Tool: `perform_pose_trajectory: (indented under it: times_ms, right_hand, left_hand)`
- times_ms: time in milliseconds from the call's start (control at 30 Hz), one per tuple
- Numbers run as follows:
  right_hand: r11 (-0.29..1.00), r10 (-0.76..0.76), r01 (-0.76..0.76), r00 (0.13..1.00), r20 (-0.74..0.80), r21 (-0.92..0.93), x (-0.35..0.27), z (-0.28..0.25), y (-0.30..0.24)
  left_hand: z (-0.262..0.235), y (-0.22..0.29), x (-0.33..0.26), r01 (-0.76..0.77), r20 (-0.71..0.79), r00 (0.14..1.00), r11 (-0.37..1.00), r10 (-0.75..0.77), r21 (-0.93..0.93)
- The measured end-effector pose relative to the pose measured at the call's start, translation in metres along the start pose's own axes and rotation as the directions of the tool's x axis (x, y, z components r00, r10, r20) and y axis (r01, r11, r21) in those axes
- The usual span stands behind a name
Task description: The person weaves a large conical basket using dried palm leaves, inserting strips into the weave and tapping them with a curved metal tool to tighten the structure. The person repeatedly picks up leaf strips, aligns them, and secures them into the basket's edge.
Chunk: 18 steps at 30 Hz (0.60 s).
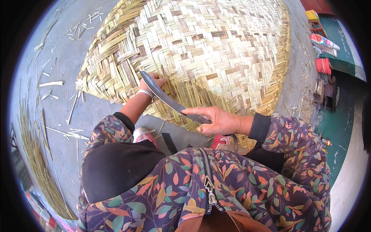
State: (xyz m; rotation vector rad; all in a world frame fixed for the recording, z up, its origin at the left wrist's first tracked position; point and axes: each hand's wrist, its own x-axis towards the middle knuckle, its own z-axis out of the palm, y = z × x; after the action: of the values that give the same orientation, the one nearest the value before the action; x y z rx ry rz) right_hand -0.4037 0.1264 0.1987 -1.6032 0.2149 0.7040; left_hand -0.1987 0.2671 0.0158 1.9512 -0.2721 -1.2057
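Observation:
A large mat [216, 50] woven from pale flat strips lies on the floor before me. My right hand [220, 120] grips a curved sickle [170, 101] at its near end, the index finger stretched along the back of the blade. From there the dark blade slants up to the left, over the mat's near edge. Its tip passes in front of my left hand [151, 82], which is closed low over the mat's strips. What its fingers pinch, if anything, is hidden. A bracelet [145, 92] circles my left wrist.
A long bundle of thin stalks [40, 166] lies at the left, with cut scraps [79, 31] scattered on the grey floor. My shoes [145, 136] are at the mat's near edge. Along the right stand a red round container [324, 66] and a yellow object [311, 15].

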Motion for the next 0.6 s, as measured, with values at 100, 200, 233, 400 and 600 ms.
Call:
perform_pose_trajectory:
  times_ms: [100, 200, 233, 400, 600]
  right_hand:
    - [0.987, 0.078, -0.080, 0.997, 0.020, 0.136, 0.002, 0.001, 0.000]
    - [0.896, 0.271, -0.271, 0.961, 0.052, 0.350, 0.002, -0.001, 0.001]
    - [0.897, 0.281, -0.280, 0.958, 0.048, 0.341, 0.002, -0.002, 0.001]
    - [0.863, 0.297, -0.301, 0.952, 0.075, 0.405, 0.004, -0.005, 0.007]
    - [0.900, 0.217, -0.241, 0.970, 0.104, 0.363, 0.002, -0.007, 0.014]
  left_hand:
    - [0.001, -0.004, -0.011, -0.056, -0.080, 0.995, 0.998, 0.053, -0.034]
    - [-0.001, -0.002, -0.019, -0.056, -0.069, 0.997, 0.981, 0.044, -0.184]
    - [-0.001, -0.001, -0.021, -0.035, -0.050, 0.998, 0.966, 0.024, -0.255]
    - [-0.008, -0.003, -0.020, -0.001, 0.051, 0.999, 0.942, 0.019, -0.335]
    - [-0.007, -0.020, -0.012, -0.056, 0.018, 0.998, 0.931, 0.067, -0.362]
